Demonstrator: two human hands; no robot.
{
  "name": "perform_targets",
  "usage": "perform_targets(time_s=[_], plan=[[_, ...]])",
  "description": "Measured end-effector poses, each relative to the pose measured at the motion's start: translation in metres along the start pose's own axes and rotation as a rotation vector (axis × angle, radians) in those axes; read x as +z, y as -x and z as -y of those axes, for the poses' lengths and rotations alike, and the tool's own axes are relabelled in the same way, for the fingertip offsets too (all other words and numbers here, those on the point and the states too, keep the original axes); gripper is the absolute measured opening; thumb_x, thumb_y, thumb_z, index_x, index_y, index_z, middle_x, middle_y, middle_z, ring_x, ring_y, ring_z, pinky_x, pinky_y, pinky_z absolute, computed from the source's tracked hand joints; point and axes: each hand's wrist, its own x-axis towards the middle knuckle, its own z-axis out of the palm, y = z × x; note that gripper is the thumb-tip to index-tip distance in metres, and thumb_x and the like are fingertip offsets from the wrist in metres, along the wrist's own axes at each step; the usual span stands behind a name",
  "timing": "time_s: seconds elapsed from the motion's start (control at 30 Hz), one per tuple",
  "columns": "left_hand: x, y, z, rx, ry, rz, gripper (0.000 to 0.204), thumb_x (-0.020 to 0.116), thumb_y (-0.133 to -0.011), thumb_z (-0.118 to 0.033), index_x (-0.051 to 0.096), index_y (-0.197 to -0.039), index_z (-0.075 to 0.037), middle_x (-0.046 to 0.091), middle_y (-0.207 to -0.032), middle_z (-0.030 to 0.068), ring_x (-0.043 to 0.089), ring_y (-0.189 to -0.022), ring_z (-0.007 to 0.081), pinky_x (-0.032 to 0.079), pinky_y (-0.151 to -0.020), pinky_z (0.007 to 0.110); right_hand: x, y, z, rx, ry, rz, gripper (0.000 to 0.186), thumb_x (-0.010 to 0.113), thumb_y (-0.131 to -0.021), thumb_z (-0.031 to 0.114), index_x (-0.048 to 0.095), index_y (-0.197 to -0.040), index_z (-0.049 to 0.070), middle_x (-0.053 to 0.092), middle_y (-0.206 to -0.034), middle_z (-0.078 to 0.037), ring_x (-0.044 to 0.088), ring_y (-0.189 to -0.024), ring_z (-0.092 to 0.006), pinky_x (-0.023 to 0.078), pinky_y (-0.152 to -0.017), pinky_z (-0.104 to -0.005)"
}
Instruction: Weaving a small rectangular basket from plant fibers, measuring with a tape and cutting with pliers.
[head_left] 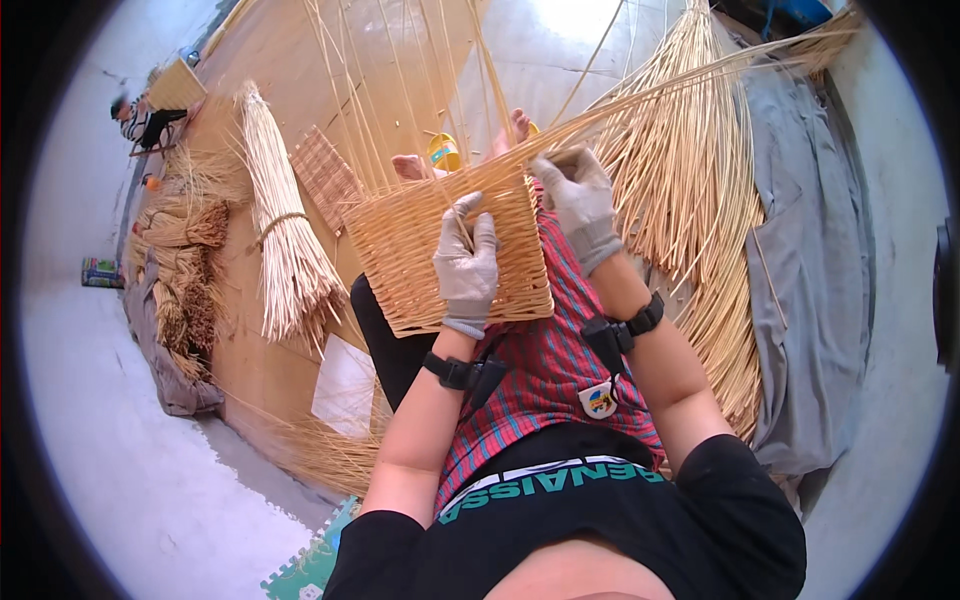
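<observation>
A half-woven wicker basket [400, 260] rests on my lap, with long upright strands [400, 90] rising from its far edge. My left hand [467, 268], in a pale work glove, lies against the basket's near wall, thumb and fingers curled around what looks like a thin wicker strand. At the basket's upper right corner my gloved right hand [577, 200] is closed on long wicker strands [640, 98] that run off to the upper right. Its fingertips are partly hidden there.
A tied wicker bundle [280, 215] lies to the left, beside a flat woven panel [328, 175]. Loose wicker [690, 170] spreads along the right, next to a grey cloth [805, 270]. Several darker bundles [185, 260] sit far left. A person [150, 120] sits at the upper left.
</observation>
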Motion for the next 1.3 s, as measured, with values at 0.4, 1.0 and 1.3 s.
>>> perform_targets(time_s=[0.4, 1.0, 1.3], plan=[[-0.005, -0.028, 0.020, 0.580, -0.276, -0.028, 0.040, 0.073, -0.100, -0.017, 0.064, -0.136, -0.002, 0.068, -0.096, 0.0020, 0.061, -0.085, 0.0111, 0.051, -0.079, 0.029, 0.052, 0.030, 0.110, -0.686, 0.986, 0.519, 0.023, 0.071, -0.097, 0.030, 0.074, -0.100, 0.007, 0.076, -0.088, -0.014, 0.075, -0.078, -0.0278, 0.058, -0.069, -0.0413], [-0.022, -0.059, -0.044, 0.425, -0.435, 0.126, 0.045, 0.053, -0.114, -0.044, 0.069, -0.119, -0.003, 0.067, -0.092, 0.0033, 0.059, -0.079, 0.0091, 0.046, -0.064, 0.019, -0.310, 0.257, -0.291, 0.749, 1.385, 0.076, 0.089, 0.077, -0.087, 0.059, 0.051, -0.151, 0.004, 0.062, -0.146, -0.024, 0.063, -0.131, -0.0414, 0.053, -0.108, -0.0508], [0.010, -0.060, -0.109, 0.202, -0.243, 0.142, 0.035, 0.051, -0.115, -0.034, 0.068, -0.124, -0.006, 0.075, -0.099, 0.0066, 0.068, -0.082, 0.0090, 0.049, -0.052, 0.018, -0.264, 0.189, -0.333, 1.392, 1.303, -0.168, 0.108, 0.077, -0.088, 0.045, 0.019, -0.168, 0.004, 0.037, -0.166, -0.025, 0.045, -0.148, -0.0499, 0.047, -0.110, -0.0657]])
